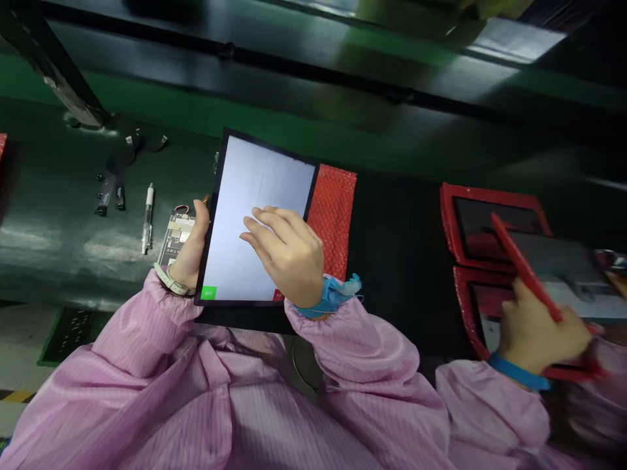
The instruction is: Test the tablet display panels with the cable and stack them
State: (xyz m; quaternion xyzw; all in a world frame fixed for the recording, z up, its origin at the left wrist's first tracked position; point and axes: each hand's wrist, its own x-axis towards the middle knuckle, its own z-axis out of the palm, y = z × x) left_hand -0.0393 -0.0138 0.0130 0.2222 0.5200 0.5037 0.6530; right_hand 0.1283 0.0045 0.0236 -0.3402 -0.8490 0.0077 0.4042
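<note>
A lit display panel [255,176] with a black border is held tilted in front of me. Its screen is white, with a green box at the lower left and a partly covered red one at the lower right. My left hand [190,251] grips the panel's left edge, thumb up along the side and the other fingers hidden behind it. Over the screen is my right hand [287,251], its fingers stretched out and close to the glass; whether they touch it I cannot tell. Below my left hand, a circuit board with a battery [172,245] shows partly.
Red bubble wrap [337,209] lies behind the panel. To the left are a white pen [147,219] and dark flex cables [110,186]. At right, a co-worker's hand [536,323] holds a red-edged item near tablets in red padded covers [448,215].
</note>
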